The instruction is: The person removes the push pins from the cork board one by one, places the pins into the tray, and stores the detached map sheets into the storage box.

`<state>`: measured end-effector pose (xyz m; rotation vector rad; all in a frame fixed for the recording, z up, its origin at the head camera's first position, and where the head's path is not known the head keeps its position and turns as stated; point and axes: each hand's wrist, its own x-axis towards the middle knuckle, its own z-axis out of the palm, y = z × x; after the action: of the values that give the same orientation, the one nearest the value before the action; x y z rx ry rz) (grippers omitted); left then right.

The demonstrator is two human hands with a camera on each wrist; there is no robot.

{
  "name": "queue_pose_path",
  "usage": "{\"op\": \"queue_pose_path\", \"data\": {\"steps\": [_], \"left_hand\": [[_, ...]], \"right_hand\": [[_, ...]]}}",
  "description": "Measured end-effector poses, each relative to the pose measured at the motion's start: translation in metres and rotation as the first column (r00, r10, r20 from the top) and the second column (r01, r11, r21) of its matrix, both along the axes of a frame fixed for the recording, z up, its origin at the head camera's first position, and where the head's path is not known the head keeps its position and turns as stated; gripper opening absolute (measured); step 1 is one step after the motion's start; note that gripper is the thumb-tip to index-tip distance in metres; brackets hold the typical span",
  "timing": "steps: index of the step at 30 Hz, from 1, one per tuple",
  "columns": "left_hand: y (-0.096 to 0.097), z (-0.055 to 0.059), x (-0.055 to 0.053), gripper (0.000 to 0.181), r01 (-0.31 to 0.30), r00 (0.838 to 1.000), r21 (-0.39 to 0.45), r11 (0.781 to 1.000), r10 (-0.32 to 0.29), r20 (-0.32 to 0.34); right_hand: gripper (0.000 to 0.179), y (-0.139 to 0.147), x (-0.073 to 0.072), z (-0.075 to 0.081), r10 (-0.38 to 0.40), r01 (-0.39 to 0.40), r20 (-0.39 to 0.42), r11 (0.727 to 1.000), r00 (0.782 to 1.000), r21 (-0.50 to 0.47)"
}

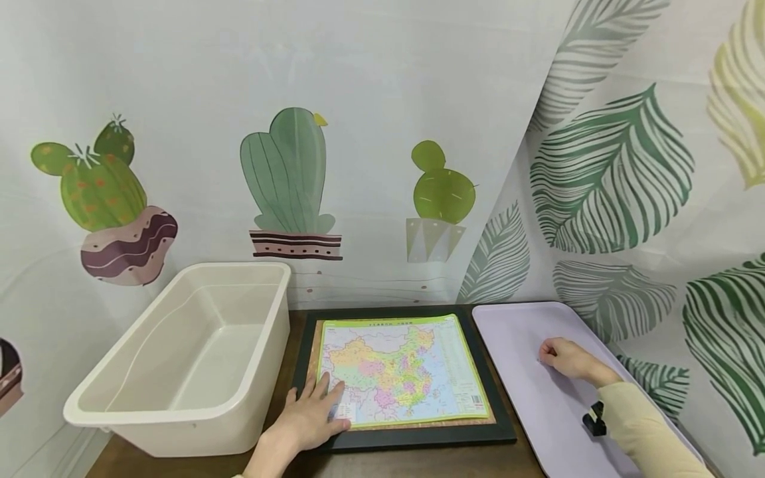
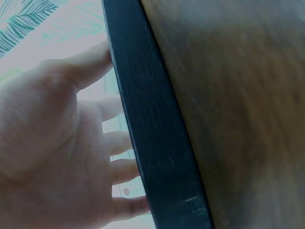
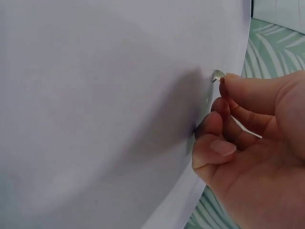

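Observation:
A map of China (image 1: 388, 375) with a green border lies on a cork board (image 1: 313, 352) inside a black frame (image 1: 412, 435). My left hand (image 1: 307, 415) rests spread over the lower left corner of the frame and map. In the left wrist view, the fingers of that hand (image 2: 52, 138) reach past the frame's black edge (image 2: 152, 114). Low over the lilac tray (image 1: 508, 358), my right hand (image 1: 568, 358) pinches a small shiny thumbtack (image 3: 218, 75) between thumb and forefinger. Its other fingers curl toward the palm, close to the tray's surface.
A deep cream-white tub (image 1: 257, 372) stands left of the frame on the dark wooden table (image 1: 382, 465). Behind hangs a cloth (image 1: 370, 166) printed with cacti and leaves. A small black device (image 1: 595, 419) sits at my right wrist.

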<state>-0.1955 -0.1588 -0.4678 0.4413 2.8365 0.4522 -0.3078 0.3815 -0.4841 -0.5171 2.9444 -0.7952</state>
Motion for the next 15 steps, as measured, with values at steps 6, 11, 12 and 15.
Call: {"op": "queue_pose_path", "data": {"steps": [6,11,12,15], "left_hand": [[0.0010,-0.0001,-0.0007,0.074,0.002,1.000,-0.008,1.000,-0.002,-0.012],[0.0012,-0.0003,-0.0004,0.074,0.000,1.000,-0.019,1.000,0.000,-0.021],[0.0012,-0.0003,-0.0004,0.074,-0.002,1.000,-0.018,1.000,0.001,-0.019],[0.0009,-0.0006,-0.0002,0.074,-0.006,1.000,-0.009,1.000,0.006,-0.010]], "right_hand": [[0.011,-0.0001,0.0010,-0.0011,-0.017,0.017,0.001,1.000,1.000,-0.002],[0.011,-0.0016,0.0018,0.0018,-0.041,0.042,0.019,0.999,0.999,-0.021],[0.012,-0.0020,0.0018,0.0027,-0.039,0.039,0.015,0.999,0.999,-0.026],[0.012,-0.0038,0.0021,0.0058,-0.039,0.039,-0.003,0.999,0.999,-0.035]]}}
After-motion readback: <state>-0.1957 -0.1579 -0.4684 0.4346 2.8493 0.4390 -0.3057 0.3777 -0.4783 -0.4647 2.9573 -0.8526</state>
